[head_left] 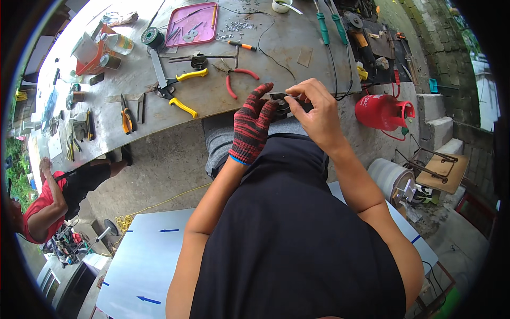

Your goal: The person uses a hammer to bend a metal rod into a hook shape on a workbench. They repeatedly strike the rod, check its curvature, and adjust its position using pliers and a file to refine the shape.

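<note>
My left hand (252, 125) wears a red-and-black knitted glove, and its fingers close on a small dark metal piece (280, 108) just past the table's near edge. From the other side my bare right hand (319, 112) pinches the same piece between thumb and fingers. Its exact kind is partly hidden by my fingers. On the metal table (281, 66) near my gloved hand lie cutting pliers with red handles (229, 86). Further left are tin snips with yellow handles (183, 107), and behind the pliers lies a small hammer with an orange-and-black handle (241, 45).
A pink tray (204, 34) holds rods and washers, with scattered metal bits beside it. Cables with green handles (322, 27) cross the table's right side, near a grinder (361, 40). A red gas cylinder (376, 111) stands at right. Another person (48, 210) is at the left.
</note>
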Action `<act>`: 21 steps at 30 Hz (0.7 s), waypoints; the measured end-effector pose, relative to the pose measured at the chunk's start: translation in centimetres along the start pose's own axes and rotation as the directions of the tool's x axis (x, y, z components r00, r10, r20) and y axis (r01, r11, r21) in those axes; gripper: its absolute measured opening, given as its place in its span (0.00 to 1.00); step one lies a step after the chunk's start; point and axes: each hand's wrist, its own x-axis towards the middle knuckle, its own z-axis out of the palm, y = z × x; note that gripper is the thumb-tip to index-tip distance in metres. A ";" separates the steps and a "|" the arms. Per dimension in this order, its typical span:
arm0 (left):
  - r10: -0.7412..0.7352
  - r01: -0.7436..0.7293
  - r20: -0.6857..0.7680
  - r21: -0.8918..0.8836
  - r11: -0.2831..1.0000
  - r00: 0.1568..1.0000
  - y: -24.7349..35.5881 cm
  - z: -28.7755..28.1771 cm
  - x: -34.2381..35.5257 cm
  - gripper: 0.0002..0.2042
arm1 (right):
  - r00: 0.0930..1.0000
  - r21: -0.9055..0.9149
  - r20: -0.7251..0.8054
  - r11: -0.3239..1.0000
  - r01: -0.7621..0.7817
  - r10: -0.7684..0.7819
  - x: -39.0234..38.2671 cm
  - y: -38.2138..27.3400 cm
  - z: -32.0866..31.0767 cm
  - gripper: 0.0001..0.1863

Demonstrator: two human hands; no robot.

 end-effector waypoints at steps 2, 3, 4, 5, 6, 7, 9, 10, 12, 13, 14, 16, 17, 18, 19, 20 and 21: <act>0.041 -0.041 0.002 0.030 0.999 0.999 0.1 0.0 -0.1 0.23 | 1.000 -0.008 -0.003 1.000 -0.007 0.007 -0.1 -0.1 0.2 0.07; 0.070 -0.070 0.009 0.060 0.996 0.998 0.1 0.0 -0.2 0.23 | 1.000 -0.006 -0.007 1.000 -0.027 0.027 0.0 -0.3 0.2 0.07; 0.098 -0.100 0.018 0.090 0.991 0.995 0.0 0.0 -0.2 0.24 | 0.999 -0.004 -0.012 0.999 -0.047 0.047 -0.1 -0.4 0.2 0.07; 0.101 -0.105 0.037 0.126 0.986 0.994 0.0 -0.1 -0.2 0.26 | 0.999 -0.017 -0.014 0.999 -0.048 0.048 -0.1 -0.4 0.2 0.07; 0.105 -0.112 0.055 0.162 0.980 0.993 -0.1 -0.2 -0.2 0.28 | 0.999 -0.030 -0.015 0.998 -0.048 0.047 -0.1 -0.3 0.3 0.07; 0.107 -0.120 0.074 0.198 0.973 0.991 -0.2 -0.3 -0.1 0.30 | 0.999 -0.044 -0.017 0.998 -0.047 0.046 0.0 -0.2 0.3 0.07; 0.171 -0.184 0.087 0.168 0.968 0.981 -1.3 0.0 -0.2 0.34 | 0.999 -0.065 -0.034 0.997 -0.040 0.038 0.0 -0.1 0.5 0.07; 0.203 -0.216 0.095 0.153 0.964 0.975 -1.7 0.1 -0.2 0.35 | 0.999 -0.077 -0.043 0.996 -0.037 0.033 0.0 0.0 0.6 0.07; 0.182 -0.195 0.098 0.148 0.970 0.978 -2.2 -0.1 -0.1 0.38 | 0.998 -0.083 -0.044 0.996 -0.038 0.035 -0.1 -0.1 0.7 0.08; 0.170 -0.184 0.100 0.146 0.972 0.980 -2.3 -0.1 -0.1 0.39 | 0.998 -0.085 -0.044 0.996 -0.039 0.036 -0.1 -0.1 0.8 0.08; 0.171 -0.183 0.095 0.139 0.973 0.981 -2.5 -0.2 -0.1 0.39 | 0.998 -0.093 -0.050 0.995 -0.037 0.032 -0.1 -0.1 0.8 0.08; 0.175 -0.184 0.078 0.125 0.975 0.982 -2.8 -0.5 -0.2 0.37 | 0.998 -0.107 -0.055 0.994 -0.026 0.020 -0.1 -0.1 1.1 0.08; 0.151 -0.160 0.081 0.110 0.981 0.985 -2.8 -0.5 -0.2 0.36 | 0.998 -0.108 -0.058 0.994 -0.030 0.024 -0.1 -0.2 1.2 0.08; 0.129 -0.136 0.084 0.095 0.986 0.988 -2.6 -0.7 -0.3 0.35 | 0.998 -0.110 -0.060 0.993 -0.032 0.026 -0.1 -0.2 1.4 0.08; 0.106 -0.113 0.085 0.080 0.990 0.991 -2.5 -0.8 -0.4 0.34 | 0.998 -0.111 -0.062 0.993 -0.034 0.027 0.0 -0.2 1.5 0.08; 0.095 -0.099 0.068 0.052 0.994 0.993 -2.5 -0.9 -0.6 0.32 | 0.999 -0.101 -0.037 0.994 -0.035 0.032 0.0 -0.1 1.7 0.07; 0.085 -0.086 0.049 0.024 0.996 0.995 -2.5 -1.1 -0.8 0.31 | 0.999 -0.090 -0.012 0.995 -0.035 0.034 0.0 0.0 2.0 0.07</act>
